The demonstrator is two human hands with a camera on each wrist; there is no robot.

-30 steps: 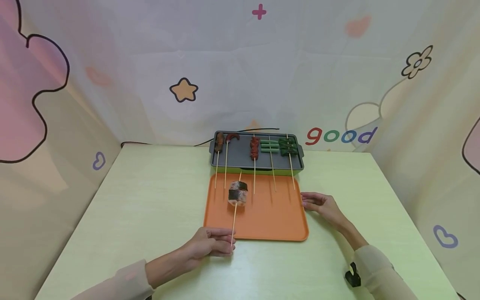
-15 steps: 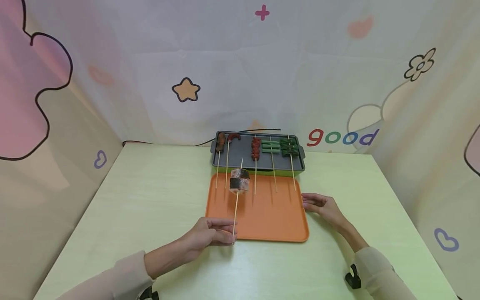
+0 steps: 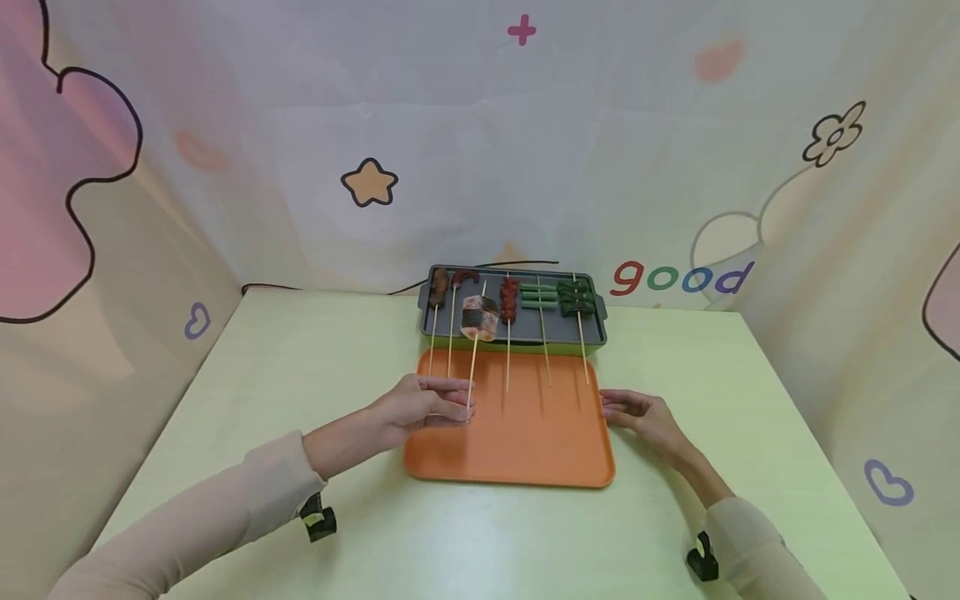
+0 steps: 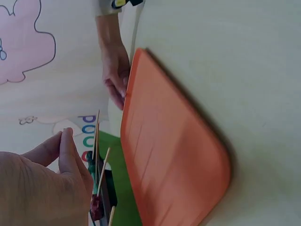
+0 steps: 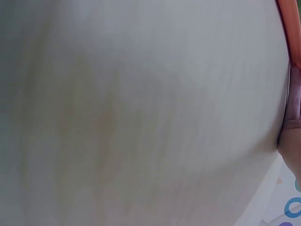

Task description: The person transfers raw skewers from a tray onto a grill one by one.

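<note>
My left hand (image 3: 420, 410) pinches the lower stick of a skewer (image 3: 480, 318) threaded with chunky pale pieces banded in black. In the head view its food overlaps the grey grill pan (image 3: 483, 323), between the red curled skewer (image 3: 466, 275) and the red meat skewer (image 3: 509, 300); whether it touches the pan I cannot tell. The left wrist view shows that hand (image 4: 51, 183) from behind, its skewer hidden. At the right rim of the orange tray (image 3: 540, 450), my right hand (image 3: 648, 423) grips the edge between thumb and fingers.
Also on the pan lie a brown skewer (image 3: 438, 287), a green-stick skewer (image 3: 538, 297) and a leafy green skewer (image 3: 575, 297). Their sticks jut forward over the tray. A black cable (image 3: 273, 287) runs along the back edge, before a printed curtain (image 3: 480, 183).
My left hand has moved forward, away from me, carrying the banded skewer from over the tray to over the grill pan. My right hand stays at the tray's rim.
</note>
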